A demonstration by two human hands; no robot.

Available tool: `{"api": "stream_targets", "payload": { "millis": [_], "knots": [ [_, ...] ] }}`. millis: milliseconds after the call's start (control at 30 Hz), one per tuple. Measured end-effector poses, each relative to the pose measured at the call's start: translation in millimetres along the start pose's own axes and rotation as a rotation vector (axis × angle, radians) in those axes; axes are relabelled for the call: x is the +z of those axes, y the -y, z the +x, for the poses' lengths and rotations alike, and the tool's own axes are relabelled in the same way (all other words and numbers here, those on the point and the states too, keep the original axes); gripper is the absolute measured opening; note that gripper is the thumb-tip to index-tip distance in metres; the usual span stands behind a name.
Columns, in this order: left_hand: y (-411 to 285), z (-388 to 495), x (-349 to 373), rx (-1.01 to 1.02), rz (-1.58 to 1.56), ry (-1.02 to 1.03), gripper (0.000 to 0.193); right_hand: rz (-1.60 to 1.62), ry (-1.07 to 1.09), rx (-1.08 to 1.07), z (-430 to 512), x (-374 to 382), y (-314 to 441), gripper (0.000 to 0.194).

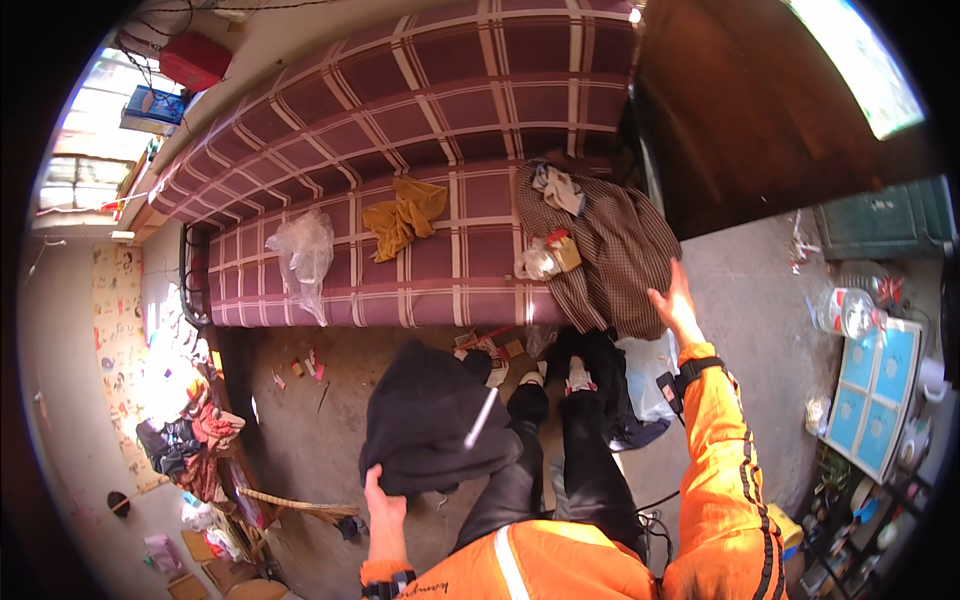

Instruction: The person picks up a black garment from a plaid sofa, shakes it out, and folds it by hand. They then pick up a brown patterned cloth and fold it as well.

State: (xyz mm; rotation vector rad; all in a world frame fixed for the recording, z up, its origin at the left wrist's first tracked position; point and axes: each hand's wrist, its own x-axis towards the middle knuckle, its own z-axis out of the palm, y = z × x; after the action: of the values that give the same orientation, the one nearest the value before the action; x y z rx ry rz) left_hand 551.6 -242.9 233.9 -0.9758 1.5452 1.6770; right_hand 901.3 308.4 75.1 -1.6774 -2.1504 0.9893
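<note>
My left hand is closed on the lower edge of a black garment, which hangs in a bunch beside my left leg. A white stripe runs across that cloth. My right hand reaches out with thumb and fingers apart, at the edge of a brown checked garment. Whether its fingertips touch the checked cloth I cannot tell. That garment is draped over the right end of a plaid-covered sofa. Atop it rest a light crumpled cloth and a clear plastic packet.
A mustard cloth and a clear plastic bag lie on the sofa. More dark clothing and a pale plastic bag are near my feet. Paper scraps litter the floor. A brown wooden panel rises at right, beyond a blue-fronted cabinet.
</note>
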Motion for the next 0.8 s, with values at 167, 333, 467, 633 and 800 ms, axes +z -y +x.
{"api": "stream_targets", "payload": {
  "millis": [167, 333, 467, 633, 800],
  "knots": [
    [43, -34, -2, 0.058, -0.045, -0.122, 0.044, -0.147, 0.044, 0.144, 85, 34, 25, 0.111],
    [67, -51, -2, 0.092, -0.061, -0.199, 0.047, -0.638, 0.04, 0.126, 122, 51, 10, 0.073],
    [76, -63, -11, 0.151, -0.084, -0.239, 0.046, -0.351, 0.093, 0.035, 118, 42, 11, 0.043],
    [70, -65, -18, 0.144, -0.239, -0.239, 0.043, 0.843, 0.078, -0.134, 125, -26, 90, 0.018],
    [65, -59, -11, 0.195, -0.3, -0.221, 0.039, 1.063, -0.092, -0.018, 145, -134, 196, 0.015]
  ]
}}
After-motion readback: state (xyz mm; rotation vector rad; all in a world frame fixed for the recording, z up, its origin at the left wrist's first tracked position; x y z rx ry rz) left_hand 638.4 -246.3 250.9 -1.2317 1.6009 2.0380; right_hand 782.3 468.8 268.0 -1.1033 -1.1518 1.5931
